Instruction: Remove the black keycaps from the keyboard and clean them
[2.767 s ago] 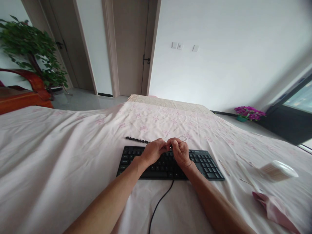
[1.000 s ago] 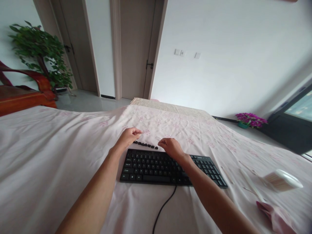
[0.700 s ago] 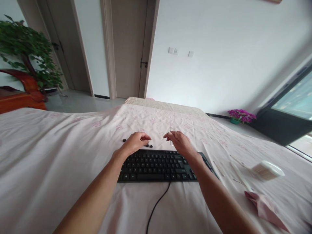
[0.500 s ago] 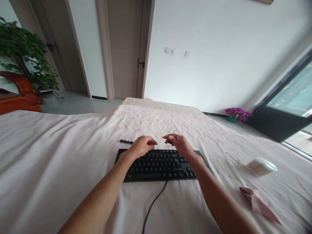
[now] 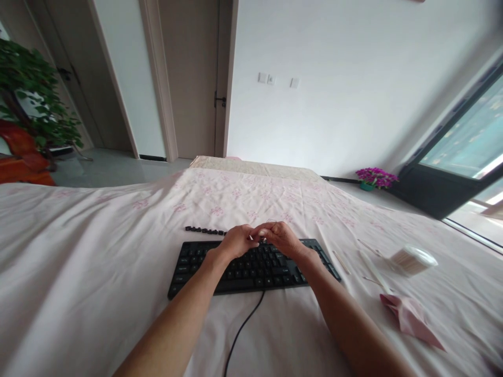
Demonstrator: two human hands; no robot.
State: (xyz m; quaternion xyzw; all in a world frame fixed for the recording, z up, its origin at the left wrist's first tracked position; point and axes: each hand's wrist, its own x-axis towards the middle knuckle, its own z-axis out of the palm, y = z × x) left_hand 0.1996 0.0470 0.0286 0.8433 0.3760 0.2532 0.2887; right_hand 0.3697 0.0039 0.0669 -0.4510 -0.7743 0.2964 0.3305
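Observation:
A black keyboard (image 5: 243, 272) lies on the pink-flowered cloth, its cable running toward me. My right hand (image 5: 282, 238) is closed above its upper rows on a wire keycap puller (image 5: 271, 221), with thin wire showing past the fingers. Against it, fingertips meeting, is my left hand (image 5: 238, 241), pinched closed. Whatever sits between the left fingertips is hidden. Just behind the keyboard's back edge, a row of loose black keycaps (image 5: 204, 230) lies on the cloth, its right end near the left hand.
To the right lie a clear tub of cotton swabs (image 5: 413, 261), loose swabs, a white stick (image 5: 375, 271) and a folded pink cloth (image 5: 412, 320). Beyond the bed are a pot of purple flowers (image 5: 376, 178), doors, a leafy plant (image 5: 35, 94) and a wooden armrest.
My hands have come together; they were apart over the keyboard's back edge. The keyboard's left end has swung slightly toward me. The view has shifted a little to the right.

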